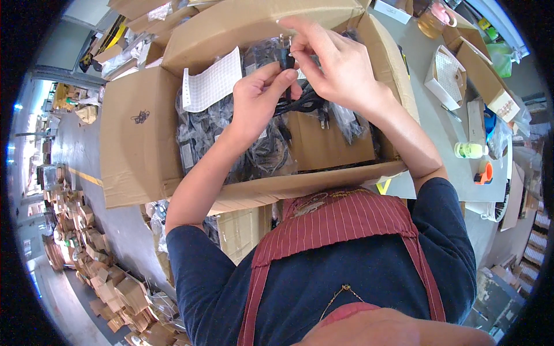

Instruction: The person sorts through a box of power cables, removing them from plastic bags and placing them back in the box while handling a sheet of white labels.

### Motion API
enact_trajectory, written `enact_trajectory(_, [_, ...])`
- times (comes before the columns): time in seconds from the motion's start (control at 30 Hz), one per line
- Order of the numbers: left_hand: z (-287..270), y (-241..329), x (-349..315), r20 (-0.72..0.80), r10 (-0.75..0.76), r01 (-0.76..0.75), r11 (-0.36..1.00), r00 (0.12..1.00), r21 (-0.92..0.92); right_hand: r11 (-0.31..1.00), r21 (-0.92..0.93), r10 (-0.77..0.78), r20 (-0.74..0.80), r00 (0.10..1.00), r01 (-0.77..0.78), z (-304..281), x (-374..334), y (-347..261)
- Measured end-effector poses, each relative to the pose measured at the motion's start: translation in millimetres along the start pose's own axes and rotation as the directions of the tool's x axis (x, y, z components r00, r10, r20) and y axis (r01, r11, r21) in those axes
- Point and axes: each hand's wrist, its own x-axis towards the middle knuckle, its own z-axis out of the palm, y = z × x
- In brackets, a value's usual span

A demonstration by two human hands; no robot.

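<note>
My left hand (259,95) pinches a black power plug (286,60) between thumb and fingers, its metal prongs pointing up and away from me. Close beside it, my right hand (337,66) has thumb and a finger brought together at the plug's side, with the index finger stretched past it. Whatever lies between those right fingertips is too small to make out. Black cable (306,104) hangs below the plug in the open cardboard box (138,138). A white sheet of small labels (213,81) rests on bagged cables (268,153) at the box's left side.
Brown cardboard (334,138) lies inside the box at the right. The grey table (421,109) on the right carries a white tray (445,78), a green-labelled bottle (470,150) and an orange tape roll (483,173). Flattened cartons (127,291) pile on the floor at left.
</note>
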Motion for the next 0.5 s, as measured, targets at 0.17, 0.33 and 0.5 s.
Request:
enact_trajectory(0.17, [1.7, 1.6, -1.8, -0.01, 0.02, -0.019, 0.997, 1.0, 0.074, 0.991, -0.132, -0.022, 0.012, 1.0, 0.023, 0.2, 0.3, -9.0])
enact_trajectory(0.33, [4.8, 5.4, -3.9, -0.025, 0.045, -0.042, 0.994, 0.999, 0.104, 0.99, -0.139, -0.041, -0.048, 0.998, 0.034, 5.3, -0.1, -11.2])
enact_trajectory(0.5, [3.2, 2.2, -6.7, -0.03, -0.028, 0.033, 0.98, 0.999, 0.195, 0.977, -0.195, -0.09, -0.033, 0.995, 0.082, 4.8, -0.3, -9.1])
